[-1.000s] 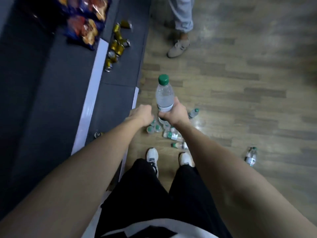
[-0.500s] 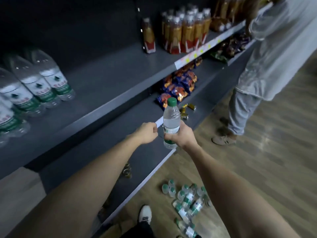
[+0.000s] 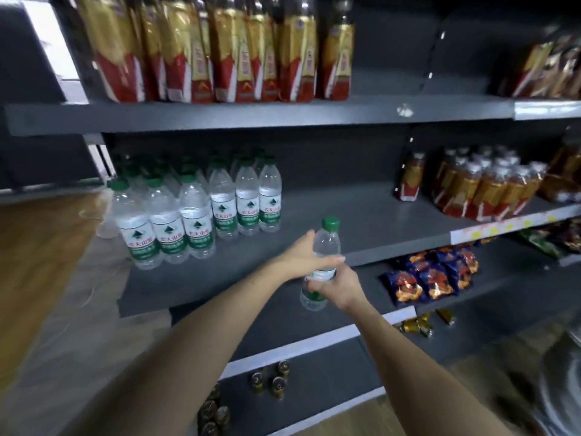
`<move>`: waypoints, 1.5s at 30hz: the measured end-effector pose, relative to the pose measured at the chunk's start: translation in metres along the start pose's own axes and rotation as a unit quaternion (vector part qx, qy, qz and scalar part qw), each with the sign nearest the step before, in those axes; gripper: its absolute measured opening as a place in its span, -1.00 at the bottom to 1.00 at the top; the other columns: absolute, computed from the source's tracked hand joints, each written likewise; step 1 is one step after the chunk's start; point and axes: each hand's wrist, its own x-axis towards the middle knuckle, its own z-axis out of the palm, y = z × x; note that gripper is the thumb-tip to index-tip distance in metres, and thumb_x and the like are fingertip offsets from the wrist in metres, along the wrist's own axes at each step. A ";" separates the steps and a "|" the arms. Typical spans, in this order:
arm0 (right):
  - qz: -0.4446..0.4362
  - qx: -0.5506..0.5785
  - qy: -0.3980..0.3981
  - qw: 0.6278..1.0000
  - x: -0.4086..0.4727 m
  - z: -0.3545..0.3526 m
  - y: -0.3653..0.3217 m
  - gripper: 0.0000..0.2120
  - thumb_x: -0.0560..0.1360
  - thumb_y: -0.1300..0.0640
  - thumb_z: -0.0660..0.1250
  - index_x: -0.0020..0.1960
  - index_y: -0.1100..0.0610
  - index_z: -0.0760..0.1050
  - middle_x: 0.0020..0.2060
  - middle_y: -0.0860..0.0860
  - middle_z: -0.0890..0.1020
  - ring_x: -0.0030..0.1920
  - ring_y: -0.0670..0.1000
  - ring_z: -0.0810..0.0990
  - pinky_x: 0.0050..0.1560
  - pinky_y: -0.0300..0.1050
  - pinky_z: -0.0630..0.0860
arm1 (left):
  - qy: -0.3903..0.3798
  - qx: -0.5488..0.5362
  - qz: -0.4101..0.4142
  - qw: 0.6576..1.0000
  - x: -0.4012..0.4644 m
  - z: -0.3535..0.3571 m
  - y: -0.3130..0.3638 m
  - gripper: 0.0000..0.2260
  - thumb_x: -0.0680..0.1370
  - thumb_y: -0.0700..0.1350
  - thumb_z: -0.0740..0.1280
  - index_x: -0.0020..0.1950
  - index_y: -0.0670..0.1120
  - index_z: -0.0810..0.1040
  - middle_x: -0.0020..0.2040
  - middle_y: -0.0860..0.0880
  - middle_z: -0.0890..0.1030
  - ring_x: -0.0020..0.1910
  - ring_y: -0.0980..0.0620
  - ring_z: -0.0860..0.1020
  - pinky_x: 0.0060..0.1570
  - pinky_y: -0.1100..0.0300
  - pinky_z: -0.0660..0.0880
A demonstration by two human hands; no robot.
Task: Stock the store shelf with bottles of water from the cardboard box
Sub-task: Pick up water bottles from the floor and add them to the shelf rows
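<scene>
A clear water bottle (image 3: 328, 242) with a green cap is upright in front of the grey middle shelf (image 3: 361, 221), just past its front edge. My right hand (image 3: 338, 286) grips it around the lower label. My left hand (image 3: 303, 256) lies across the bottle's upper body with straight fingers and the thumb raised. Several identical water bottles (image 3: 195, 212) stand in rows on the left part of that shelf. The cardboard box is out of view.
Red-and-gold tea bottles (image 3: 220, 48) fill the top shelf, with more tea bottles (image 3: 484, 187) on the middle shelf's right. Blue snack bags (image 3: 430, 278) lie one shelf down, and cans (image 3: 270, 379) on the lowest. Blurred clothing of another person (image 3: 559, 388) shows at bottom right.
The view has swung up from the floor to the shelves. The bottle has risen to the middle shelf's front edge, and my left hand has gone from a fist beside it to lying across it.
</scene>
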 end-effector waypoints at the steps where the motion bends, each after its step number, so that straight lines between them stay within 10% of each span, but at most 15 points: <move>1: -0.011 0.003 -0.007 1.000 0.007 0.007 -0.011 -0.63 0.28 0.07 0.55 0.04 -0.03 0.54 -0.06 -0.06 0.67 -0.05 -0.07 0.64 -0.04 -0.17 0.55 | 0.036 -0.005 -0.004 0.999 -0.001 -0.012 -0.001 -0.23 0.09 0.51 0.47 0.08 0.01 0.51 0.03 0.06 0.65 0.01 0.09 0.63 0.07 -0.04 0.58; 8: -0.057 -0.008 -0.051 0.997 0.052 0.033 -0.067 -0.52 0.24 0.02 0.62 0.09 -0.03 0.51 -0.07 -0.16 0.64 -0.08 -0.20 0.60 -0.14 -0.30 0.50 | 0.181 0.022 -0.026 0.983 0.000 -0.096 0.006 -0.44 0.13 0.29 0.57 -0.11 -0.06 0.54 -0.22 0.09 0.56 -0.21 0.08 0.55 -0.21 0.14 0.49; 21: -0.081 -0.165 -0.156 0.970 0.119 0.072 -0.101 -0.58 0.29 0.08 0.61 0.06 0.07 0.52 -0.12 -0.08 0.61 -0.08 -0.03 0.57 -0.08 -0.22 0.46 | 0.291 0.133 -0.093 0.943 0.014 -0.163 -0.011 -0.45 0.25 0.30 0.51 0.06 0.00 0.52 0.10 -0.04 0.63 0.08 -0.12 0.59 -0.02 0.09 0.54; 29: -0.065 -0.288 -0.200 0.934 0.150 0.077 -0.103 -0.72 0.36 0.01 0.52 -0.03 0.06 0.50 -0.07 0.01 0.60 -0.04 0.04 0.57 -0.07 -0.19 0.43 | 0.258 0.218 -0.172 0.925 0.014 -0.174 -0.017 -0.31 0.25 0.39 0.48 0.15 -0.07 0.51 0.11 -0.08 0.63 0.05 -0.12 0.60 -0.03 0.05 0.57; 34: -0.100 -0.310 -0.219 0.920 0.159 0.083 -0.112 -0.79 0.40 0.03 0.47 -0.04 0.06 0.52 -0.10 -0.02 0.58 -0.05 0.03 0.55 -0.09 -0.21 0.39 | 0.253 0.220 -0.155 0.929 0.012 -0.184 -0.009 -0.09 0.34 0.27 0.51 0.48 -0.09 0.15 0.20 -0.10 0.60 0.10 -0.14 0.59 -0.03 0.04 0.54; 45: -0.136 -0.318 -0.247 0.905 0.167 0.084 -0.114 -0.83 0.45 0.10 0.42 -0.04 0.05 0.45 -0.08 0.00 0.55 -0.03 0.04 0.54 -0.01 -0.13 0.45 | 0.194 0.301 -0.075 0.931 0.014 -0.193 -0.001 -0.36 0.21 0.10 0.63 0.16 0.05 0.38 0.04 -0.02 0.54 0.01 -0.10 0.51 0.00 -0.01 0.52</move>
